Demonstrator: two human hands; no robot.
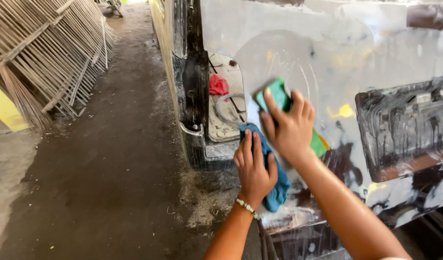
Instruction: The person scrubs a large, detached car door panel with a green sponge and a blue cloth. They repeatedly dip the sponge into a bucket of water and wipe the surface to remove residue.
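My right hand (290, 126) presses a green sanding block (278, 95) flat against a wet, grey sanded vehicle panel (327, 53). The block is blurred. Just below and to the left, my left hand (254, 168) holds a blue cloth (278, 188) against the same panel, near its left edge. A beaded bracelet sits on my left wrist. Streaks of water and patches of yellow filler show on the panel around both hands.
An open gap in the vehicle body (224, 101) shows a red rag (218, 84) and a hose loop inside. A dark recess (404, 130) lies to the right. Stacked bamboo frames (48, 53) lean at left beside a wet concrete floor (110, 159).
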